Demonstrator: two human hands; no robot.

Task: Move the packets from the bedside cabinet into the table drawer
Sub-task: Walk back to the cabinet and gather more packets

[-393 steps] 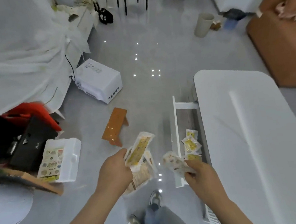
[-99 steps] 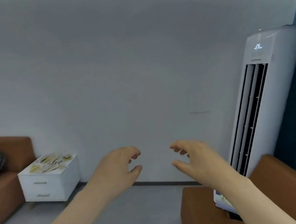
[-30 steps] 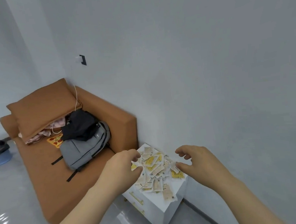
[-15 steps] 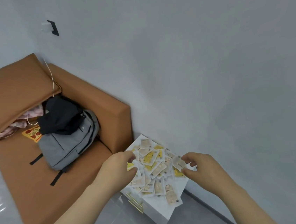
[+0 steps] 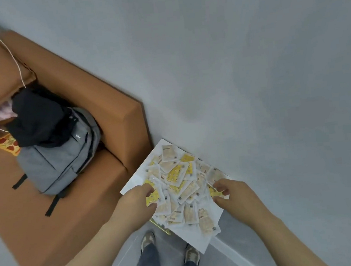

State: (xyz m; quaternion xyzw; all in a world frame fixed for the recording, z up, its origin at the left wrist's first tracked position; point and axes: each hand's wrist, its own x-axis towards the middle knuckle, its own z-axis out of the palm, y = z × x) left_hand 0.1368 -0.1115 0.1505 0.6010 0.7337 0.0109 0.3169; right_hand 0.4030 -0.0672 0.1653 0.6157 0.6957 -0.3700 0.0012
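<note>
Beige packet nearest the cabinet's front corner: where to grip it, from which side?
Pinch its near short end, coming from the front. The beige packet lies flat at the pile's fringe, nothing on top, its near corner seemingly at the edge of the cabinet top, so a thumb can likely slip under. Left hand pinches one yellow packet, right hand another.

Glossy plastic packets (image 5: 175, 174) on a smooth white cabinet (image 5: 195, 240).

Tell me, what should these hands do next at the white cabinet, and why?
Probably lift away: the left hand pinches a yellow packet, the right hand pinches a second packet, at the edges of the pile on the cabinet.
</note>
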